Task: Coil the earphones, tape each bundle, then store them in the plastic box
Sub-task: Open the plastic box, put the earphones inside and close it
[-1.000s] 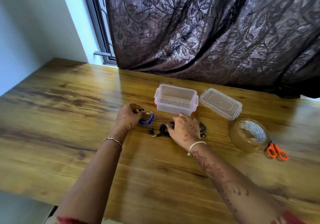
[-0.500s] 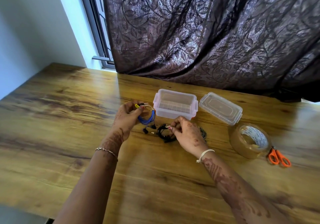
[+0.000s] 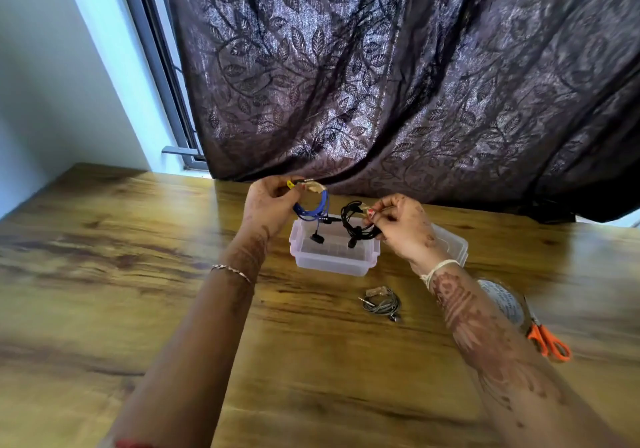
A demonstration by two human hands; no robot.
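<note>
Both coils lifted off the surface.
Left hand pinches the blue coil, right hand pinches the black coil, over the plastic box.

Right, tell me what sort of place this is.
Probably a room in a home: a wood-grain table set by a window, a dark leaf-patterned curtain hanging across it, and a tape roll and orange scissors on the table.
</note>
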